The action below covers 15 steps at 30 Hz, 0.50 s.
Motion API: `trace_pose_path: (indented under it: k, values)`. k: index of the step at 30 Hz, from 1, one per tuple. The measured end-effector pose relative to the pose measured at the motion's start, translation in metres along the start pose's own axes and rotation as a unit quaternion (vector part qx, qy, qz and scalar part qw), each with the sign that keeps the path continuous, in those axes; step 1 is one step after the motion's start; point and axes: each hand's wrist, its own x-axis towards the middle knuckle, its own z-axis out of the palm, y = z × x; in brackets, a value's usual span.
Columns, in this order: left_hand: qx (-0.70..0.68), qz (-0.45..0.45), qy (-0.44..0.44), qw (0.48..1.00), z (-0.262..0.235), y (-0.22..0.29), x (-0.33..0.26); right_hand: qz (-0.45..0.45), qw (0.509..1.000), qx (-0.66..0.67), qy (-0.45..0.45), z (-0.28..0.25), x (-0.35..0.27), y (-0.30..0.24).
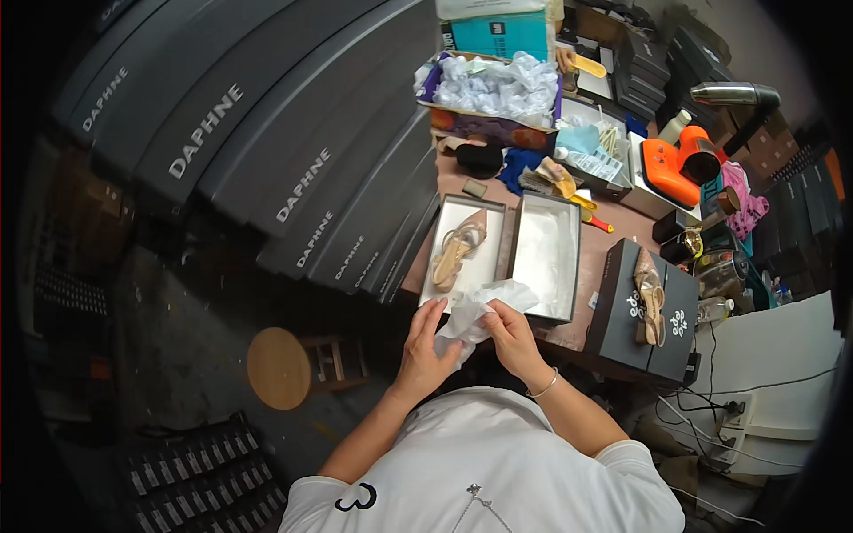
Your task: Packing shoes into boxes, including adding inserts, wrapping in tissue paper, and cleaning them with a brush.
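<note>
A crumpled sheet of white tissue paper point(493, 300) is between my hands, over the near ends of two shallow shoe box halves. My right hand point(515, 338) pinches its right side between thumb and fingers. My left hand point(424, 351) has the paper's lower left part at its thumb, its fingers extended beside the left box half. In that white-lined box half point(491, 258) lies a beige strappy shoe point(459, 249) with a pointed toe. The right box half point(573, 266) shows only its white lining. A matching shoe point(651, 298) lies on a dark shoe box point(609, 302) at the right.
Large dark boxes point(293, 151) stack along the left. Behind the box halves stand a carton of crumpled plastic point(498, 129), a tray of supplies point(597, 182) and a red-handled brush point(600, 224). An orange device point(671, 173) sits far right. A round wooden stool point(278, 369) stands lower left.
</note>
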Motion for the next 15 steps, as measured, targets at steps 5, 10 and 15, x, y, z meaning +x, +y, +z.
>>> trace_pose_path:
  k: [5,10,15]
  values:
    - [-0.002,-0.074,0.029,0.997,-0.037,-0.064,-0.068,0.184,0.963,-0.003,-0.197,0.058,-0.032,-0.008]
    - [-0.115,-0.214,0.189,0.951,-0.058,-0.1,-0.13,0.206,0.9,-0.135,-0.361,0.045,-0.018,-0.006]
    - [-0.079,-0.185,0.251,0.947,-0.066,-0.102,-0.145,-0.024,0.904,-0.425,0.04,0.018,0.112,0.072]
